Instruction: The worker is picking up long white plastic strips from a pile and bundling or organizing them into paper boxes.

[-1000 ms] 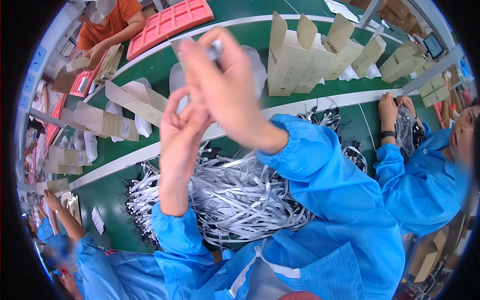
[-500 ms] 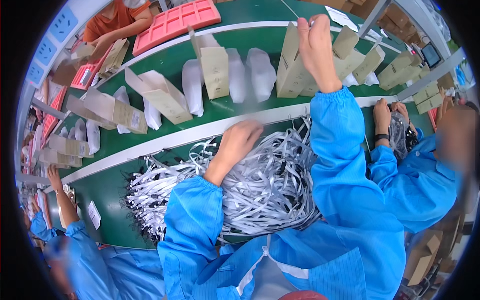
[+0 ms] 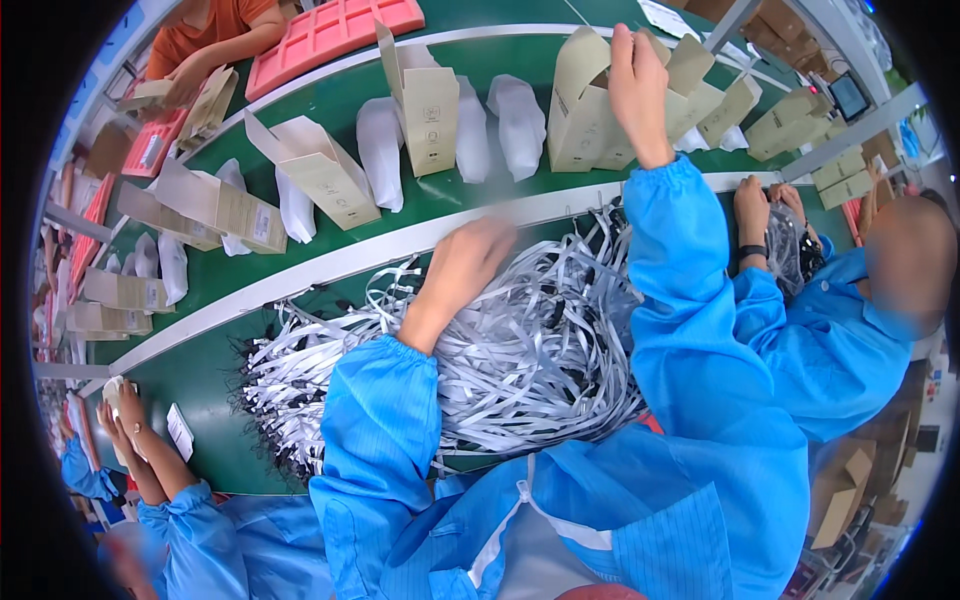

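My left hand (image 3: 466, 268) hovers near the front rail, above the far side of a heap of grey-white flat straps (image 3: 530, 375) with black ends. Motion smears its fingertips, so whether they grip anything is unclear. Reached out farther, my right hand (image 3: 638, 95) is at an open beige carton (image 3: 578, 115) on the green conveyor. Its fingers are bent and close together; what they may hold is hidden. Left of that carton stand white wrapped items (image 3: 518, 128) and another open beige carton (image 3: 430, 120).
More open cartons (image 3: 320, 170) line the conveyor (image 3: 350, 258) behind a pale metal rail (image 3: 270, 292). A pink compartment tray (image 3: 335, 40) lies across it. Co-workers' hands are at the right, holding a clear bag (image 3: 785, 250), and at the lower left (image 3: 125, 425). A white paper slip (image 3: 180, 432) lies nearby.
The view has shifted slightly, so the cartons sit higher and farther left. My right hand's fingers have changed pose beside the carton. The lower-left co-worker's two hands now show together on a pale item.
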The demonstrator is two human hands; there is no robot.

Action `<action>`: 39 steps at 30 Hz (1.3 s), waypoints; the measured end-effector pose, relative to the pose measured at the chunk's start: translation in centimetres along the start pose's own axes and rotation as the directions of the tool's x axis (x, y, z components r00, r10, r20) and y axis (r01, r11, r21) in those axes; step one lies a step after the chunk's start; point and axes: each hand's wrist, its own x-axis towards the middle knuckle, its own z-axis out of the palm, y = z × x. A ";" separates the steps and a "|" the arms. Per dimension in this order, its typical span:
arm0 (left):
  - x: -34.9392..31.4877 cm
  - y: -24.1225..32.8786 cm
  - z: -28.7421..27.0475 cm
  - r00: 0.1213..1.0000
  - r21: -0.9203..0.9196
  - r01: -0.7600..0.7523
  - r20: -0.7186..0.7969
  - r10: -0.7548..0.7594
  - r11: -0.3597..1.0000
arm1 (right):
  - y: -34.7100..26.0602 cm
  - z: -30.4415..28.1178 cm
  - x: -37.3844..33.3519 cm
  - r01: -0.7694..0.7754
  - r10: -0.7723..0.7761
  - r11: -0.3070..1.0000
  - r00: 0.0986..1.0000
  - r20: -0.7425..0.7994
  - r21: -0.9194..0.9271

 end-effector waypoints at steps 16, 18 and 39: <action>18.5 5.2 5.2 0.948 -0.301 -0.095 -0.317 -0.006 0.949 | -0.8 -2.5 0.9 -0.085 0.065 0.576 0.996 0.058 0.813; 18.1 5.7 5.5 0.950 -0.328 -0.147 -0.309 0.041 0.933 | -0.5 -3.7 1.7 -0.045 -0.008 0.503 0.998 0.057 0.863; 13.0 3.8 0.7 0.891 0.058 0.324 0.317 -0.326 0.944 | -3.6 -10.1 0.0 0.195 -0.185 0.980 0.855 0.484 0.029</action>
